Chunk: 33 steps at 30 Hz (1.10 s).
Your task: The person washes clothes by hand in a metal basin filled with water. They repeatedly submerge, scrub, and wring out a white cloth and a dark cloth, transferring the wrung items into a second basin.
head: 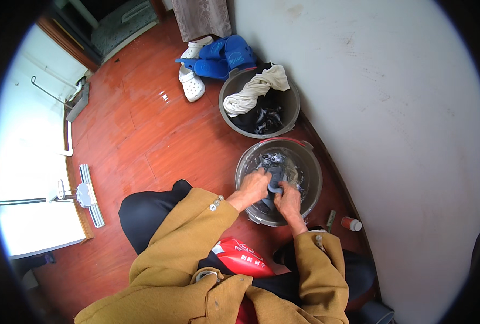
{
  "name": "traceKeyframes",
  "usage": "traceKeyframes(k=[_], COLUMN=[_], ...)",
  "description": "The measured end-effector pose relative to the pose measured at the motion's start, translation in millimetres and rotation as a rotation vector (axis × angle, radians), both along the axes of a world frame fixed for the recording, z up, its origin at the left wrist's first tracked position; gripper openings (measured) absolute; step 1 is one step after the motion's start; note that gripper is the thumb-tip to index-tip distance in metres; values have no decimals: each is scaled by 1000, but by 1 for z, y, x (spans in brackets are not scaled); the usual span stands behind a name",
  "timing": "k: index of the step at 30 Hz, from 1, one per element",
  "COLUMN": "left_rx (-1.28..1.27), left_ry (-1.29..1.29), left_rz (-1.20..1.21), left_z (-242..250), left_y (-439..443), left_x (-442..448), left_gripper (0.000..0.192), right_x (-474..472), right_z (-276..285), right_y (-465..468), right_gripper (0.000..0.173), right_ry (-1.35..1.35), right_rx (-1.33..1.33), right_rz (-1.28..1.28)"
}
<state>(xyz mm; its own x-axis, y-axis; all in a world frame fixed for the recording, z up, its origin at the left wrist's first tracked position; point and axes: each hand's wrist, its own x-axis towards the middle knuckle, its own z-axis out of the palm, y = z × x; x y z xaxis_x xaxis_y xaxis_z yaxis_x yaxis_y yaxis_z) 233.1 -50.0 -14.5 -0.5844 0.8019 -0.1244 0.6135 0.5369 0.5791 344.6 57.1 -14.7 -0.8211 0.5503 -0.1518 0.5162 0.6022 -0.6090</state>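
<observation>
In front of me stands a grey plastic bucket point(315, 180) holding water and wet laundry. My left hand point(257, 184) is inside its rim, fingers closed on a grey-blue wet cloth point(278, 173). My right hand point(289, 199) grips a lower edge of the same cloth, a short way to the right. Patterned dark fabric point(273, 158) and a beige piece point(292, 172) lie in the water around it. Some fingertips are hidden by the cloth and the hands themselves.
A second bucket point(293, 106) beyond holds a twisted cream cloth point(253, 94) and dark clothes. Behind it are blue slippers point(213, 68) and white clogs point(192, 87). A brush point(331, 218) and a white-capped bottle point(350, 223) lie near the wall. A mop point(85, 195) is left.
</observation>
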Motion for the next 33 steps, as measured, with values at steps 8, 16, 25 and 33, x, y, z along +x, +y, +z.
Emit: traceKeyframes(k=[8,16,25,33], left_rx=[-436,-202,266,531], left_ry=[-264,-257,-660,-578], left_rz=[-149,28,257,193], left_z=[-19,-14,52,89], left_y=[3,-8,-12,-9], left_x=[6,10,-6,11], left_gripper=[32,52,55,18], right_x=[-10,-36,-42,-22], right_z=[-56,-9,105,171], right_y=[-7,2,7,20], right_gripper=[24,30,33,30], right_ry=[-233,-391,120,342], right_rx=[-105,-58,-460,-624], right_rz=[199,120,-79,-184])
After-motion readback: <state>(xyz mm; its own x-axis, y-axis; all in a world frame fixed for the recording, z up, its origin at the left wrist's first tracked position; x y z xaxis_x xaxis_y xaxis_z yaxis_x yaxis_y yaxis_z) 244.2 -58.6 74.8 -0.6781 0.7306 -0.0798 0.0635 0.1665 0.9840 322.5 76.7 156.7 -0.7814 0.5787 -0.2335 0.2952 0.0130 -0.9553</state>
